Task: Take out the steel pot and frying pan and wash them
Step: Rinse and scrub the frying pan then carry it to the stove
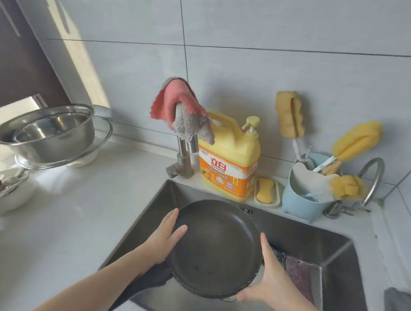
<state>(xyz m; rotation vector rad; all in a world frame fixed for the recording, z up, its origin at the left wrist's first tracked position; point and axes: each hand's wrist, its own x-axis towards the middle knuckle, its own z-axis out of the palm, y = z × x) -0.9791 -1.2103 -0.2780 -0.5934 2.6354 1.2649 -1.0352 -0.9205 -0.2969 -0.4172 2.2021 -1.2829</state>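
I hold a dark round frying pan (215, 249) tilted above the steel sink (315, 236). My left hand (164, 239) grips its left rim, thumb on the inner face and fingers behind. My right hand (267, 286) holds the lower right rim, thumb along the edge and fingers beneath. The pan's dark handle (148, 281) runs down-left under my left forearm. The steel pot (44, 131) stands on the counter at the far left, resting on a glass lid over a white bowl, apart from both hands.
The faucet (183, 158), draped with pink and grey cloths, stands behind the sink beside a yellow detergent bottle (228, 161). A sponge tray, a blue brush holder (302, 199) and a second tap line the back ledge. A purple cloth (298, 274) lies in the sink. A white dish (7, 191) sits at left.
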